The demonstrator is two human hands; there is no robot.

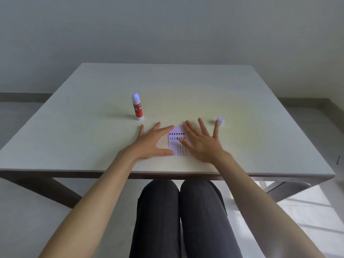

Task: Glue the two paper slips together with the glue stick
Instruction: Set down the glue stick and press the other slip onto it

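A white paper slip (176,144) printed with black marks lies flat near the table's front edge. Only one slip outline shows; I cannot tell whether a second lies beneath it. My left hand (152,142) is spread flat, its index fingertip and thumb touching the slip's left side. My right hand (201,142) lies flat with fingers apart, covering the slip's right part. A red glue stick (137,107) stands upright and uncapped, with its white tip exposed, behind my left hand. Its white cap (221,121) sits beyond my right little finger.
The pale table (186,84) stretches back to a grey wall. Its front edge runs just below my wrists. My knees in dark trousers show under the table, and floor lies to both sides.
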